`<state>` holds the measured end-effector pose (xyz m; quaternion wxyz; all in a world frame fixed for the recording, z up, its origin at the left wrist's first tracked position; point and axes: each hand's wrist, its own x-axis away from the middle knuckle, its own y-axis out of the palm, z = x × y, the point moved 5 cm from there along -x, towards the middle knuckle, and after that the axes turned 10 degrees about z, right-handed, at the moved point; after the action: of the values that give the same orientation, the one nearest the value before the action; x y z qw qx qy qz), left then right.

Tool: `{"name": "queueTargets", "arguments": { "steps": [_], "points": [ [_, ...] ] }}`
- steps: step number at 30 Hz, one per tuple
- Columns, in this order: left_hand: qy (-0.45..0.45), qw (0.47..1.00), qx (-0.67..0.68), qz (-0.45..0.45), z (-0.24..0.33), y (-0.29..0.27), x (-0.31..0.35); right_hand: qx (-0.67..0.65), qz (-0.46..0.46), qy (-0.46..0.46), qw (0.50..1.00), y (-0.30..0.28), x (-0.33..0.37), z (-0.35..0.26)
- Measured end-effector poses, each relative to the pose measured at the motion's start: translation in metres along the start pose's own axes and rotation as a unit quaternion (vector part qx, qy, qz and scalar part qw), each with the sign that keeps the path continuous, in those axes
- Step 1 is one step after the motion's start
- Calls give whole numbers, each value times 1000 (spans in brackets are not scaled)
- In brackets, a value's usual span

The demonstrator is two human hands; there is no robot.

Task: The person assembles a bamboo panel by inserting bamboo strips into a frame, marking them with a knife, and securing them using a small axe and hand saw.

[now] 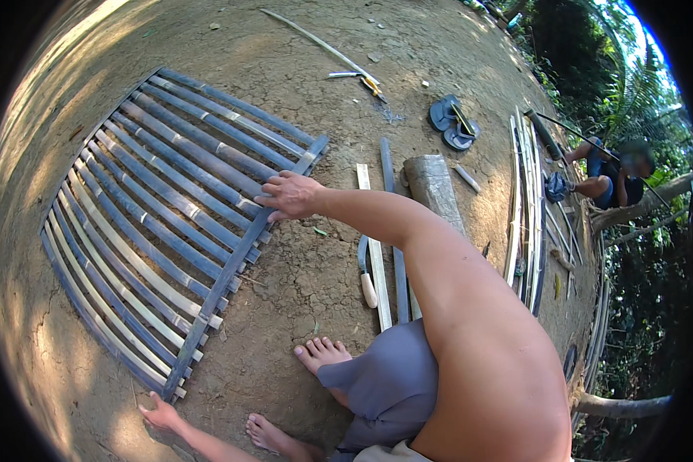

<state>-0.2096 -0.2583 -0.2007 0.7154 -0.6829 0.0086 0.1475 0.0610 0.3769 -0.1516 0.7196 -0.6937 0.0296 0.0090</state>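
A panel of bamboo slats (181,204) lies flat on the ground to the left. Its parallel slats, dark and pale, run across to a dark crossbar (231,281) along the side nearest me. My right hand (289,196) is closed over that crossbar near its far end, with the fingers bent over the edge. At the near corner, my left hand (163,417) is low to the ground with thumb and fingers apart. Its fingertips are close to the crossbar's end; whether they touch it I cannot tell.
A sickle (368,285), flat strips (373,246) and a log (433,189) lie beside my knee. Farther off are yellow-handled pliers (373,88), small nails (390,115) and dark sandals (454,123). Long bamboo poles (525,200) lie at right, near another person (608,173).
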Motion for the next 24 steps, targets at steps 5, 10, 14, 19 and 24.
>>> {"name": "queueTargets", "arguments": {
  "steps": [5, 10, 14, 19, 24],
  "points": [
    [181, 817, 540, -92, 201, -156, 19, 49, 0, -92, 995, -28, -28, -17],
    [442, 500, 700, -253, 380, -359, 155, 65, -16, -128, 990, -15, -12, -21],
    [635, 198, 674, -322, 406, -401, 260, 40, 35, -170, 984, -41, -55, -34],
    [584, 217, 576, -529, 405, -390, 322, 44, -9, -69, 997, -30, -19, -27],
    [490, 507, 516, -486, 368, -307, 253, -113, -48, 222, 967, -35, -14, -13]
  ]
}}
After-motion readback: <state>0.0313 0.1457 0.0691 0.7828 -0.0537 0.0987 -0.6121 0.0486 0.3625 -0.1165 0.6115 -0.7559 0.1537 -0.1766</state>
